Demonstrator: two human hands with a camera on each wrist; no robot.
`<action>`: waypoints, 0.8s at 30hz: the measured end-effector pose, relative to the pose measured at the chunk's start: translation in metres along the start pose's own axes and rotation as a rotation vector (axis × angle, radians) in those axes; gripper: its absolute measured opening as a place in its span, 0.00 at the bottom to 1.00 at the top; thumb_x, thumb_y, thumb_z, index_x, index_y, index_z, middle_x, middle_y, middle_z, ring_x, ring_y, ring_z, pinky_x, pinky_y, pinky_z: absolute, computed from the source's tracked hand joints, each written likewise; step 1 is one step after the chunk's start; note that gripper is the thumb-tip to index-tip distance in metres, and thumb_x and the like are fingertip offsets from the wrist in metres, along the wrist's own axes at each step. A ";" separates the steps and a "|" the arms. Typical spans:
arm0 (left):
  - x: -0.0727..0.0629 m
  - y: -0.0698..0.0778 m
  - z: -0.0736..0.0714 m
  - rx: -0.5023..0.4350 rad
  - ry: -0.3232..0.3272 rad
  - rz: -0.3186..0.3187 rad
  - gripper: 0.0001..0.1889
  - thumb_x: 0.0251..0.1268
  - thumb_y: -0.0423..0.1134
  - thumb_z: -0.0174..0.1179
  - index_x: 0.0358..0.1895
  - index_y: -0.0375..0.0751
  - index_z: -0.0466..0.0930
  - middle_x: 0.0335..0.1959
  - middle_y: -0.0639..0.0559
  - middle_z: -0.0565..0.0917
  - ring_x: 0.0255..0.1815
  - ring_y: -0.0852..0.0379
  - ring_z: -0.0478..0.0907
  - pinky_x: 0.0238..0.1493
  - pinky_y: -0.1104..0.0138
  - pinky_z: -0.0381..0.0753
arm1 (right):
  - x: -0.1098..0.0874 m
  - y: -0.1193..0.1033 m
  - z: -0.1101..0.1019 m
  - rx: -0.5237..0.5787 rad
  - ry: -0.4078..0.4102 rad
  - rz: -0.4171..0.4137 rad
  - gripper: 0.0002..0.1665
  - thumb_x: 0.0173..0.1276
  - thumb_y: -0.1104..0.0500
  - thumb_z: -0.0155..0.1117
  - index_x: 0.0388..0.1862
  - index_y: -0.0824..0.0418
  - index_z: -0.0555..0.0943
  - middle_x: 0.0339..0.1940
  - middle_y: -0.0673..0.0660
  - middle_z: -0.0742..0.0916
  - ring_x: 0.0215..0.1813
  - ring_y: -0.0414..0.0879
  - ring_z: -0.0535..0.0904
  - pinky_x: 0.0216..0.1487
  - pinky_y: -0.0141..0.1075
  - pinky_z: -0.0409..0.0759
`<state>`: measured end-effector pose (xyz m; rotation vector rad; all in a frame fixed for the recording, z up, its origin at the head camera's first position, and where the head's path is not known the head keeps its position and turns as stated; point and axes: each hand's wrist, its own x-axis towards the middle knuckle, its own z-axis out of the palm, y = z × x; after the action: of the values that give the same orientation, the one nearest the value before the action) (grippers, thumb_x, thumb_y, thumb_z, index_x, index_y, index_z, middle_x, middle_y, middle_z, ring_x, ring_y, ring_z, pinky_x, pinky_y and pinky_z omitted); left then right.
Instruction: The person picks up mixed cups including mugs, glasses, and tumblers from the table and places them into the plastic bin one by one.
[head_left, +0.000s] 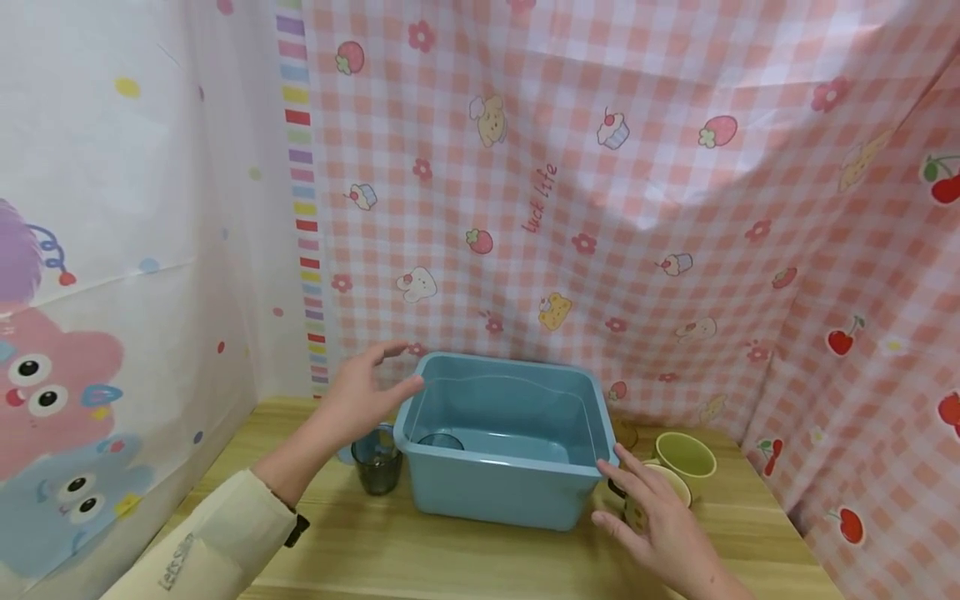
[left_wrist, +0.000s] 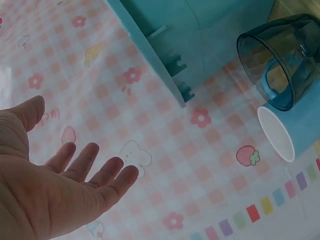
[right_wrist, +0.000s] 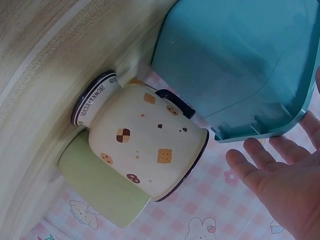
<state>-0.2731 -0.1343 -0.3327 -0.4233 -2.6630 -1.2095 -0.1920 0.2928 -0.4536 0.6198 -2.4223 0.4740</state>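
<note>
A blue plastic tub [head_left: 495, 492] stands on the wooden table, with a dark see-through round item [head_left: 441, 441] inside at its left end. Beside the tub's left rim hovers my left hand [head_left: 367, 396], fingers spread and holding nothing; the left wrist view shows its palm [left_wrist: 55, 195] apart from the tub. My right hand [head_left: 652, 521] is at the right front corner, its fairly straight fingertips right at the rim, as the right wrist view also shows. Next to that hand is a cream mug [right_wrist: 145, 140] with biscuit prints and a dark handle, partly hidden by the hand in the head view.
Left of the tub stand a dark glass mug [head_left: 377, 467] and a blue cup [left_wrist: 287, 130]. A green cup [head_left: 686, 457] is at the right, and an amber glass item [head_left: 625, 435] sits behind the tub's right end. Checked pink cloth [head_left: 600, 208] hangs behind the table.
</note>
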 end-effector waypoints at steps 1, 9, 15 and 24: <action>-0.001 -0.001 -0.001 0.002 0.005 0.000 0.36 0.76 0.56 0.65 0.81 0.48 0.68 0.81 0.42 0.72 0.77 0.35 0.74 0.69 0.39 0.79 | 0.000 0.000 0.000 0.001 -0.006 0.004 0.42 0.62 0.48 0.83 0.75 0.47 0.79 0.79 0.61 0.78 0.72 0.59 0.79 0.59 0.61 0.84; -0.013 -0.011 -0.009 -0.054 0.050 -0.036 0.38 0.76 0.58 0.65 0.81 0.46 0.67 0.81 0.40 0.72 0.81 0.35 0.67 0.73 0.37 0.75 | -0.001 0.001 0.001 -0.011 -0.027 0.024 0.42 0.64 0.47 0.82 0.76 0.46 0.78 0.80 0.60 0.78 0.72 0.56 0.78 0.59 0.59 0.85; -0.021 -0.020 -0.016 -0.128 0.071 -0.040 0.38 0.77 0.57 0.65 0.81 0.44 0.67 0.80 0.40 0.73 0.82 0.35 0.64 0.78 0.37 0.70 | -0.001 -0.001 0.001 -0.026 -0.021 0.026 0.43 0.63 0.47 0.82 0.77 0.44 0.78 0.80 0.59 0.78 0.72 0.53 0.78 0.58 0.56 0.85; -0.036 -0.040 -0.022 -0.170 0.151 -0.073 0.38 0.76 0.58 0.65 0.81 0.43 0.68 0.80 0.38 0.71 0.80 0.35 0.65 0.79 0.37 0.64 | 0.000 -0.001 0.000 -0.021 0.007 -0.006 0.43 0.62 0.48 0.84 0.76 0.43 0.78 0.78 0.59 0.79 0.70 0.54 0.80 0.57 0.52 0.85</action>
<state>-0.2511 -0.1820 -0.3567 -0.2493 -2.4783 -1.4357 -0.1918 0.2920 -0.4531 0.6145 -2.4150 0.4468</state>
